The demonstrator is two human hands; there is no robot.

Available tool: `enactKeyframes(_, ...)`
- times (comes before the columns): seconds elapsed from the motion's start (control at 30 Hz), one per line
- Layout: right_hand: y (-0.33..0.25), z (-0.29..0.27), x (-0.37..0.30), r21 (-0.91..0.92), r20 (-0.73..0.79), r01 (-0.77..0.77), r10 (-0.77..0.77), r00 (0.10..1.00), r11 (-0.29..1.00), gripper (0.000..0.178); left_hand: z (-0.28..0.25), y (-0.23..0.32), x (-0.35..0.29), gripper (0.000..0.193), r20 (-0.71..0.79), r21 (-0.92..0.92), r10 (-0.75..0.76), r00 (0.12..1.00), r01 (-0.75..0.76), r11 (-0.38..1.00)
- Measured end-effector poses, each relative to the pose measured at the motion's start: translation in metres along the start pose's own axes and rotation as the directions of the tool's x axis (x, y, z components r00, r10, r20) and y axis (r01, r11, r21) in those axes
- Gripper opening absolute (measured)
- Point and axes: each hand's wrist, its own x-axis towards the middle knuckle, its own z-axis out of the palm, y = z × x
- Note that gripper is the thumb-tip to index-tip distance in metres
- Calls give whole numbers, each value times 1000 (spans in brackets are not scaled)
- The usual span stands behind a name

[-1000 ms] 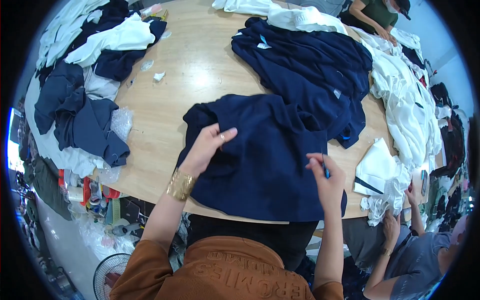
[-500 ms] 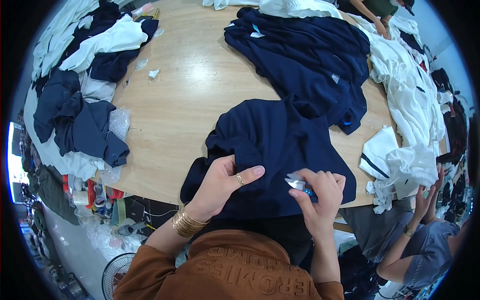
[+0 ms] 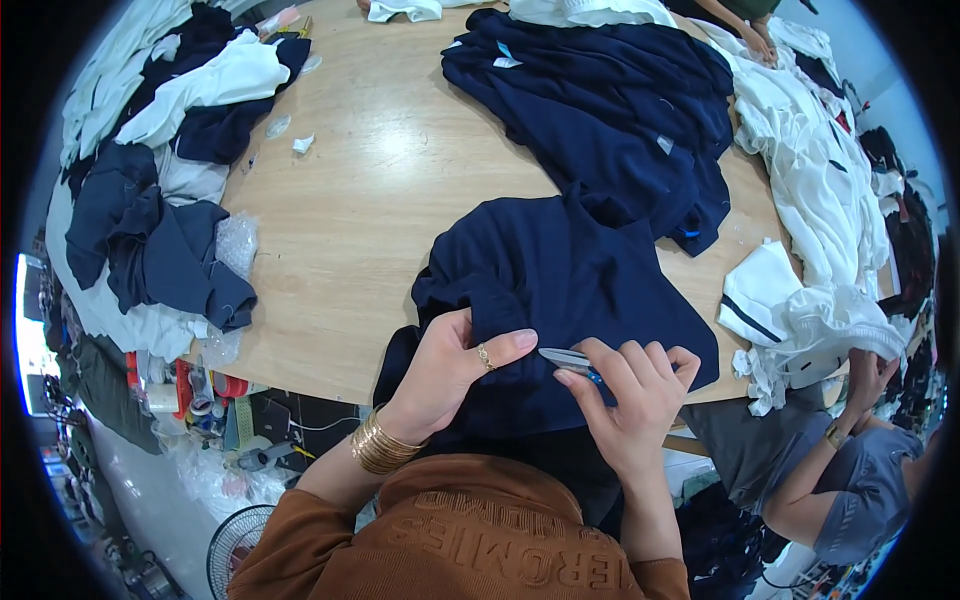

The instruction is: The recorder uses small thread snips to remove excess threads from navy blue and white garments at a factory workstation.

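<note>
A navy garment point(image 3: 610, 290) lies spread over the table's near edge in front of me. My left hand point(image 3: 440, 375) is closed on its gathered left part, the thumb pressed on top and the fingers hidden in the cloth. My right hand point(image 3: 640, 395) holds small thread snips point(image 3: 567, 359) with a bit of blue on them. The snips' blades look nearly together, and their tip is close to my left thumb, just above the cloth. Whether a thread lies between them is too small to see.
A pile of navy garments point(image 3: 610, 100) lies beyond. White garments point(image 3: 810, 180) line the right side, where a seated person point(image 3: 850, 480) handles one. Another person's hands point(image 3: 760, 45) are at the far right. Dark and white clothes point(image 3: 160, 210) are heaped on the left; a fan point(image 3: 235, 545) stands below.
My right hand has brought the snips left and slightly up to my left thumb, and their blades have closed. The seated person's hand has lifted the white garment's edge.
</note>
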Motion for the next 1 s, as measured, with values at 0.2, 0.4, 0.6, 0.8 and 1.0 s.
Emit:
enactKeyframes(0.2, 30, -10, 6, 389, -214, -184, 283, 935, 903, 28, -19, 1, -10, 38, 60, -43, -39, 997, 41, 998)
enactKeyframes(0.4, 88, -21, 44, 412, -36, -566, 634, 773, 714, 13, -45, -7, -26, 58, -24, 36, -235, 972, 235, 971)
enactKeyframes(0.6, 114, 73, 83, 279, -162, -18, 65, 985, 960, 37, -42, 10, -42, 61, 72, 139, -134, 988, 123, 983)
enactKeyframes(0.8, 133, 83, 86, 458, 182, -127, 47, 982, 880, 29, -91, 48, -68, 62, 41, 205, 252, 967, -255, 945)
enactKeyframes(1.0, 147, -32, 126, 768, -277, -85, 449, 850, 634, 43, -86, 117, -57, 39, -268, -34, 557, 786, -586, 810)
